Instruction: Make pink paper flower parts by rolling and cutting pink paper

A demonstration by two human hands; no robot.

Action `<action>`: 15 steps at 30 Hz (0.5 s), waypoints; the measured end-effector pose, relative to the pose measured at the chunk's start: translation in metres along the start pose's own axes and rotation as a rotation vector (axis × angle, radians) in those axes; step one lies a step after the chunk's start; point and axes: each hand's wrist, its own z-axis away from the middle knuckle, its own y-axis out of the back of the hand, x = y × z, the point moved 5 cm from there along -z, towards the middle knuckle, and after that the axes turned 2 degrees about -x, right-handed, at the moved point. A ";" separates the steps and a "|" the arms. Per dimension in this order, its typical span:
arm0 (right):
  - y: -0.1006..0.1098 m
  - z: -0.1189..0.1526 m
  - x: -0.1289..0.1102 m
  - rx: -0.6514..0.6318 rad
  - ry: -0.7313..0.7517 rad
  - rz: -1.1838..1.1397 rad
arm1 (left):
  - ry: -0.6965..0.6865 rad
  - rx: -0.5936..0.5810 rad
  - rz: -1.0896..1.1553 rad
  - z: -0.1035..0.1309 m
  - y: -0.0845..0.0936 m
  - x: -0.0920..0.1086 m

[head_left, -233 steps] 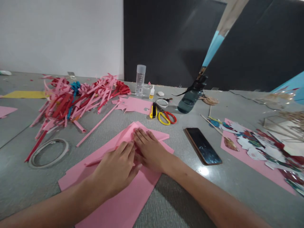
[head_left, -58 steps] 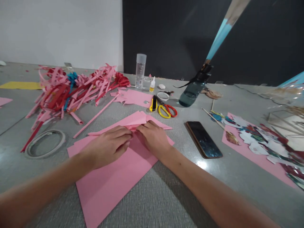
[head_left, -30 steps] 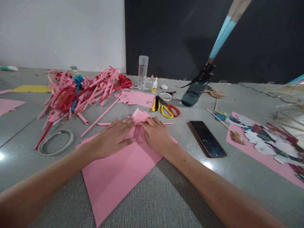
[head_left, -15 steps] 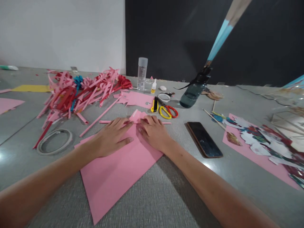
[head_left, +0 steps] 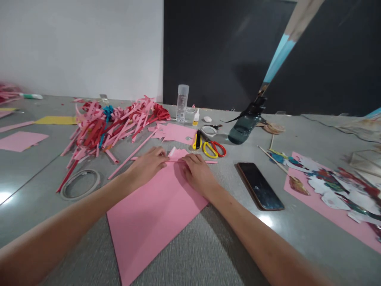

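A large pink paper sheet [head_left: 154, 214] lies on the table in front of me, one corner pointing away. Across its far corner runs a thin pink paper tube [head_left: 212, 162], its ends sticking out past my hands. My left hand [head_left: 150, 165] has its fingers curled and pinched on the tube near its left part. My right hand [head_left: 198, 172] bends its fingers over the tube, with the thumb on the near side. Between the hands, the jagged far corner of the sheet shows beyond the tube, with a small white strip [head_left: 172, 151] on it.
Beyond the hands lie scissors [head_left: 210, 149], a yellow cutter [head_left: 197, 140], a glue bottle [head_left: 196, 118] and a clear bottle [head_left: 182, 103]. Pink and red paper strips [head_left: 98, 131] and a tape roll [head_left: 80, 184] are left. A phone [head_left: 260, 186] and dark bottle [head_left: 245, 125] are right.
My left hand's fingers went from spread flat on the sheet to curled in on the tube. My right hand stays on it. The camera view has shifted slightly upward and left.
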 end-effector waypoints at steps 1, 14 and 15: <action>0.000 0.000 0.001 0.000 -0.005 0.003 | 0.012 0.014 0.012 -0.004 -0.001 -0.003; 0.000 0.003 -0.002 -0.004 -0.005 0.057 | -0.043 -0.024 -0.087 -0.007 -0.009 -0.012; 0.000 0.003 -0.002 -0.005 -0.003 0.060 | -0.049 -0.034 -0.092 -0.007 -0.009 -0.013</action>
